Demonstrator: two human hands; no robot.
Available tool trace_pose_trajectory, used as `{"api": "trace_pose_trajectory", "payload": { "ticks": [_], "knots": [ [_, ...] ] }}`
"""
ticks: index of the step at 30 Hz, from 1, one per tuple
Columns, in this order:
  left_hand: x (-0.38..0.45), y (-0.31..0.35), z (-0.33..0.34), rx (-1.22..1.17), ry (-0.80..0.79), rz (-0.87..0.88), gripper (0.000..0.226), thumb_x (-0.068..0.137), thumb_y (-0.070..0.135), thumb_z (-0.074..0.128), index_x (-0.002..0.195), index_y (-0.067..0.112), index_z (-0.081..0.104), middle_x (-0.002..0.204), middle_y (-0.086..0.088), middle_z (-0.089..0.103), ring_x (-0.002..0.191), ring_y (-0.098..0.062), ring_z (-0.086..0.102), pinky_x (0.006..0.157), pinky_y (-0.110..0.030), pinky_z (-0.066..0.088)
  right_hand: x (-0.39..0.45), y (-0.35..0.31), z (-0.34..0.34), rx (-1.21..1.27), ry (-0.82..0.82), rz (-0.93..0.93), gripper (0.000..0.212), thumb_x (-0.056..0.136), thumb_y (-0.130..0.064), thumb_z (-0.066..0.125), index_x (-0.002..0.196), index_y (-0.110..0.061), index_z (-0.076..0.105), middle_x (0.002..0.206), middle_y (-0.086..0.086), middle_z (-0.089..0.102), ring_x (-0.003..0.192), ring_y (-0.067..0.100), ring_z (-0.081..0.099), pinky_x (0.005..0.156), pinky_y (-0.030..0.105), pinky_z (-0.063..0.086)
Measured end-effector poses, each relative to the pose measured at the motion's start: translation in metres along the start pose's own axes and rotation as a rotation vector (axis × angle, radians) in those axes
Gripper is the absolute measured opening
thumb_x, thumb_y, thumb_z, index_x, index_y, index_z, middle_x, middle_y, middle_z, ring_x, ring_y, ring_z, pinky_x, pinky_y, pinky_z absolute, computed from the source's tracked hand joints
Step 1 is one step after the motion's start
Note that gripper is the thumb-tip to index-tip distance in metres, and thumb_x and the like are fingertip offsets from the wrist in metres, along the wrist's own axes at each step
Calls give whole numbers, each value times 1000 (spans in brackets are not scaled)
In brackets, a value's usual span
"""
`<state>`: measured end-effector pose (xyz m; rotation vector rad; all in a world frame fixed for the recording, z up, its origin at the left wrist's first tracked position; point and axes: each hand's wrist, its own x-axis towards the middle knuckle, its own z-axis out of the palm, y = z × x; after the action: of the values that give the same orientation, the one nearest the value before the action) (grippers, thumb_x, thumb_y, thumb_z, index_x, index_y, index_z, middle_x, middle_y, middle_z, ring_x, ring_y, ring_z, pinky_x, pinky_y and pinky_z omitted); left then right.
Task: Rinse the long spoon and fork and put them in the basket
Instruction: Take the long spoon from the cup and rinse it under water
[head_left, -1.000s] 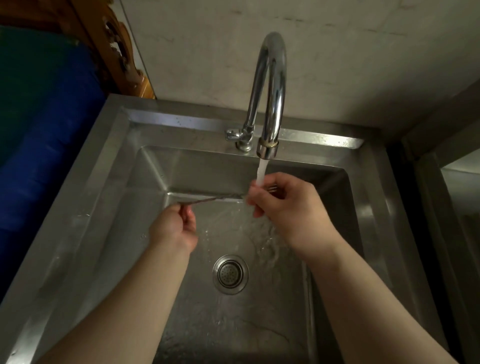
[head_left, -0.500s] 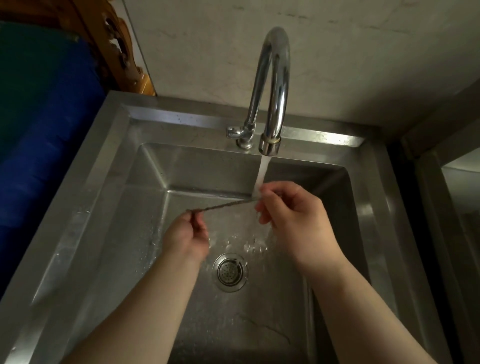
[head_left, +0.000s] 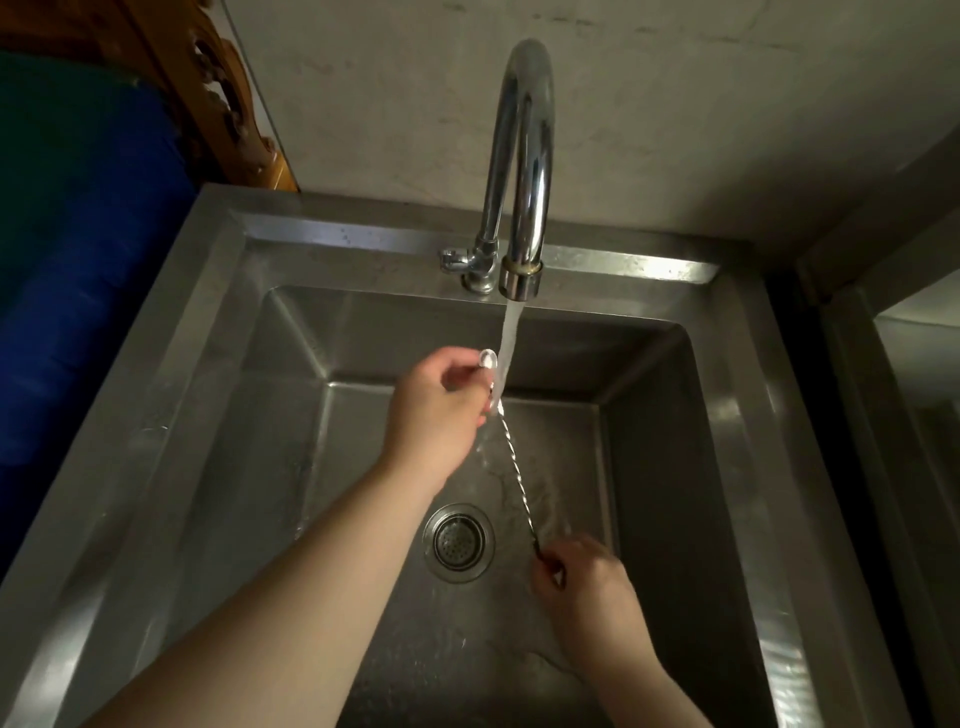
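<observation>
Long spoon (head_left: 511, 470) held under the stream (head_left: 508, 343): left hand (head_left: 441, 410) pinched the bowl, right hand (head_left: 582, 577) pinched the far tip. Likely light, stiff, slippery wet; twisted stem probably gripped best.

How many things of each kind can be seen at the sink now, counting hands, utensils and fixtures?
Hands: 2, the left hand and the right hand
Long utensils: 1, the long spoon with a twisted handle
Faucets: 1, the faucet, running
Sinks: 1, the sink
Drain strainers: 1, the drain strainer
Total: 6
</observation>
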<state>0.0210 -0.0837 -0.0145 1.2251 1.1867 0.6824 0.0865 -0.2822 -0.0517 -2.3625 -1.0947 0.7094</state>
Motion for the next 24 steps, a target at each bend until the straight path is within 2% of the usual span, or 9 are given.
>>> {"api": "trace_pose_trajectory", "payload": {
  "ticks": [2, 4, 6, 9, 12, 14, 17, 20, 24],
  "knots": [
    [-4, -10, -1, 183, -35, -36, 27, 78, 35, 65, 104, 39, 66, 95, 14, 71, 79, -9, 69, 74, -34, 58, -3, 11, 13, 80, -65, 160, 20, 82, -28, 69, 63, -23, 64, 61, -4, 61, 57, 11, 57, 51, 23, 41],
    [-7, -20, -8, 286, 12, -57, 39, 83, 35, 65, 121, 33, 57, 111, 15, 65, 88, 0, 63, 80, -32, 55, -2, 24, 28, 94, -139, 286, 22, 83, -28, 65, 61, -26, 61, 57, -4, 60, 53, 9, 56, 47, 21, 38],
    [-13, -26, -16, 328, 37, -21, 32, 88, 33, 62, 119, 30, 57, 114, 15, 64, 93, 4, 61, 82, -30, 53, 3, 38, 44, 51, -191, 355, 20, 85, -28, 61, 67, -23, 60, 60, -5, 60, 55, 9, 56, 47, 22, 38],
    [-21, -32, -29, 422, 20, 76, 16, 89, 29, 61, 105, 28, 62, 105, 13, 67, 93, -1, 63, 80, -27, 53, 12, 59, 74, 33, -246, 414, 19, 90, -30, 56, 75, -21, 65, 71, -3, 66, 64, 10, 61, 50, 21, 43],
    [-28, -34, -42, 555, 20, 192, 12, 89, 26, 61, 100, 27, 64, 101, 12, 66, 93, -3, 62, 78, -24, 50, 22, 74, 105, 3, -268, 478, 27, 93, -27, 49, 98, -14, 73, 95, 10, 74, 86, 25, 69, 65, 24, 54],
    [-30, -36, -49, 623, 18, 275, 15, 89, 24, 61, 103, 23, 65, 102, 11, 65, 96, -5, 60, 83, -28, 51, 28, 81, 124, -47, -241, 497, 27, 90, -23, 50, 100, -10, 72, 101, 15, 74, 95, 30, 68, 77, 29, 52],
    [-30, -36, -58, 696, 19, 388, 18, 88, 21, 62, 105, 18, 65, 102, 10, 64, 95, -6, 58, 84, -27, 50, 34, 88, 146, -113, -190, 508, 29, 92, -19, 48, 106, -9, 71, 108, 14, 73, 102, 30, 67, 82, 31, 50],
    [-27, -35, -65, 800, 28, 479, 18, 87, 17, 63, 105, 14, 65, 102, 5, 66, 96, -14, 60, 84, -23, 45, 37, 94, 158, -96, -165, 558, 30, 94, -15, 45, 107, -8, 70, 111, 15, 72, 103, 31, 66, 85, 32, 50],
    [-27, -35, -74, 928, 54, 560, 20, 85, 17, 62, 104, 11, 65, 103, -2, 68, 96, -24, 62, 84, -36, 49, 33, 102, 164, -83, -152, 575, 29, 92, -15, 45, 104, -10, 71, 111, 14, 71, 103, 32, 65, 86, 33, 51]
  ]
}}
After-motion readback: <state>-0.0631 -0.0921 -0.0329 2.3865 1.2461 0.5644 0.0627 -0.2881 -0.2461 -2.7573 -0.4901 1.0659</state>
